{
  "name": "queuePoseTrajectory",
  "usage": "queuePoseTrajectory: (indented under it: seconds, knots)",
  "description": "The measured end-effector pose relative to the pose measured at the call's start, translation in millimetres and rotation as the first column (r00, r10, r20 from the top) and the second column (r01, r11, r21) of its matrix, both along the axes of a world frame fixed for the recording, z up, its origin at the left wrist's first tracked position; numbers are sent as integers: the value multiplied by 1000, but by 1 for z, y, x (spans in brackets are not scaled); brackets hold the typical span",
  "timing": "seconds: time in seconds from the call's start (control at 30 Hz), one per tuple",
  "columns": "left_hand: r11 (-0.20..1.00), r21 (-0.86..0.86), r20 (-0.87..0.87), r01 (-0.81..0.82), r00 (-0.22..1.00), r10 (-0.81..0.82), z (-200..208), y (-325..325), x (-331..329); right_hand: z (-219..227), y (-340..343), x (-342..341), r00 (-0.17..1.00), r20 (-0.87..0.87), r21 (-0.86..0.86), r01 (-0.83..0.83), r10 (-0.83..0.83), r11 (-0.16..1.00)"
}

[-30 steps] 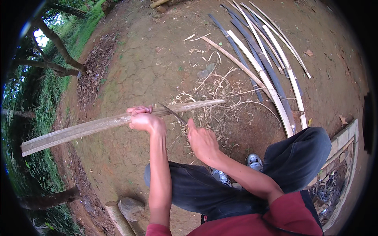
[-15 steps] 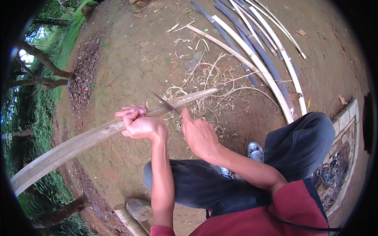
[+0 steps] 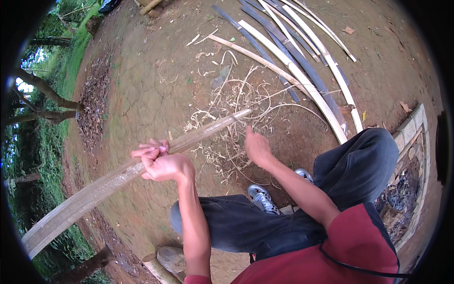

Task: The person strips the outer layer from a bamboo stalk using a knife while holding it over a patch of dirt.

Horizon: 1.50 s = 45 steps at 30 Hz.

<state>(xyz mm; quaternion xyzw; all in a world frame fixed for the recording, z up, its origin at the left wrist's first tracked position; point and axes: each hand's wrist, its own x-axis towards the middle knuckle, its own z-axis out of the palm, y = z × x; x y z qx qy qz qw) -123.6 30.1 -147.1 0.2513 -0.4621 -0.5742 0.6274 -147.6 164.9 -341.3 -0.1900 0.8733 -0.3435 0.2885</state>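
Note:
My left hand [image 3: 163,162] is closed around a long, pale bamboo strip [image 3: 94,193], gripping it from below with curled fingers. The strip slants from the lower left up to its far end near the middle of the view. Close to that end, my right hand [image 3: 257,146] is closed on a knife [image 3: 239,119]. Motion smears the blade, which lies at the tip of the strip; the handle is hidden in my fist. Thin curled shavings [image 3: 227,156] cover the ground below and beyond both hands.
Several split bamboo strips [image 3: 293,66], pale and dark, lie on the dirt at the upper right. A brick-edged fire pit [image 3: 414,156] with ash stands at the right. Cut logs [image 3: 161,267] sit at the lower left, and tree branches [image 3: 52,90] rise at the left edge.
My right hand has moved the knife to the right along the strip, from mid-length to near its tip. My left hand keeps its hold; the view has shifted slightly.

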Motion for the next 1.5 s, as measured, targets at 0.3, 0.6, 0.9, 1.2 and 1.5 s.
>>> queuePoseTrajectory:
  seconds: [0.3,0.6,0.9,1.2,1.5]
  knots:
    - [997,-74,85,-27,996,33,2,0,-8,61,-7,-3,999,-46,-144,-7,1,990]
    - [996,-92,77,19,997,-11,-3,12,-10,-96,30,-18,993,35,234,99,-110,967]
    - [996,-53,91,-77,992,82,6,9,-15,-84,-9,-7,992,20,112,119,-122,987]
    - [992,7,94,-126,988,125,5,-7,-10,-104,21,-49,954,0,86,299,-300,950]
    - [915,-9,106,403,911,-400,35,-47,12,69,-29,-107,996,-17,-736,-75,92,672]
